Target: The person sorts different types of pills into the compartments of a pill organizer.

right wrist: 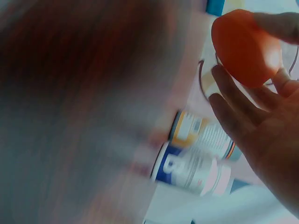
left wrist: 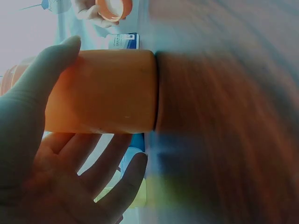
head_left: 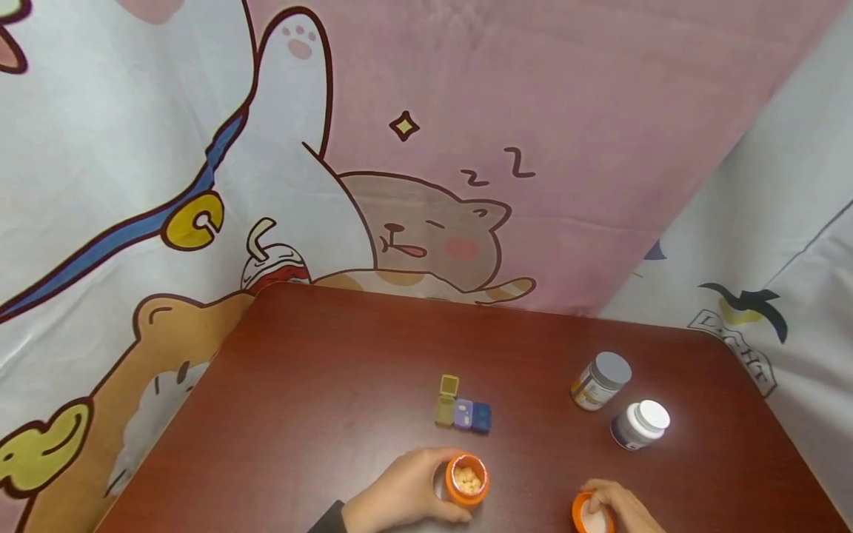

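Observation:
My left hand (head_left: 409, 490) grips an open orange bottle (left wrist: 103, 91) from its left side, thumb and fingers on opposite sides. Pale tablets (head_left: 468, 480) show inside its mouth. In the left wrist view the bottle's base is right at the tabletop. My right hand (head_left: 623, 507) holds an orange cap (right wrist: 245, 49) between thumb and fingers, at the table's near side; its whitish inside faces up in the head view. Beyond the bottle lies a small pill organizer (head_left: 481, 417) with yellow, purple and blue compartments. The yellow lid (head_left: 449, 385) stands open, and pale spots show in the purple compartment.
To the right on the brown table (head_left: 320, 370) stand a grey-lidded jar (head_left: 595, 385) and a white-capped bottle (head_left: 636, 427), close together. A cartoon-printed cloth (head_left: 566, 111) hangs behind the table and along its sides.

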A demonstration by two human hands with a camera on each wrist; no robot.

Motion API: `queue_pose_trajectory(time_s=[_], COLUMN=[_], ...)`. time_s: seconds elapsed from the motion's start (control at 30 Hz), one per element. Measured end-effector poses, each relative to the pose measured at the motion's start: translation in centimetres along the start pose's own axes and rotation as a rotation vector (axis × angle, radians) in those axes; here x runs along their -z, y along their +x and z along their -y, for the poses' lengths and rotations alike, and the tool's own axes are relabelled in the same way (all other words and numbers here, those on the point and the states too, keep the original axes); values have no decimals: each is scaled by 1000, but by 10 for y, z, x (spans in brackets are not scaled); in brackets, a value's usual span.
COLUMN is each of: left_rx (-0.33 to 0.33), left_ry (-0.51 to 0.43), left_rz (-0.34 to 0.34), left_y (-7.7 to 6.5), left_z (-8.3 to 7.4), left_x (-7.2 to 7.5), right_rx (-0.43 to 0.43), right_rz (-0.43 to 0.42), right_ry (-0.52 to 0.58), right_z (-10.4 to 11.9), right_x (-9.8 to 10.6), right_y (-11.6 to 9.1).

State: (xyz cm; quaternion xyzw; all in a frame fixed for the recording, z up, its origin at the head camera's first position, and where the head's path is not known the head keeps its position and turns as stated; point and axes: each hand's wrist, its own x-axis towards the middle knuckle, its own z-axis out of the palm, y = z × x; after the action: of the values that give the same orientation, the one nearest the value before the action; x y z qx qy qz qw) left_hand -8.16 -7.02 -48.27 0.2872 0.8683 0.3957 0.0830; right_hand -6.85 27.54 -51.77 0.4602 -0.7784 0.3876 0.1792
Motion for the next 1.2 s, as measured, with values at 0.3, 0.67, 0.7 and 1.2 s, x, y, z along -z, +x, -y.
queue_pose_trajectory(time_s=[0.3, 0.67, 0.7, 1.2], left_rx=[-18, -21, -18, -80], left_ry=[12, 0, 3, 79], left_rz=[-7, -4, -7, -17], left_y=[0, 1, 2, -2], left_z=[3, 3, 3, -4], left_x=[-1, -2, -1, -7], right_rx=[-9, -234, -216, -203], right_rz=[-39, 14, 18, 8], right_ry=[-18, -418, -418, -513], right_z=[-11, -2, -5, 9], right_x=[5, 20, 22, 18], right_y=[-21, -24, -24, 0])
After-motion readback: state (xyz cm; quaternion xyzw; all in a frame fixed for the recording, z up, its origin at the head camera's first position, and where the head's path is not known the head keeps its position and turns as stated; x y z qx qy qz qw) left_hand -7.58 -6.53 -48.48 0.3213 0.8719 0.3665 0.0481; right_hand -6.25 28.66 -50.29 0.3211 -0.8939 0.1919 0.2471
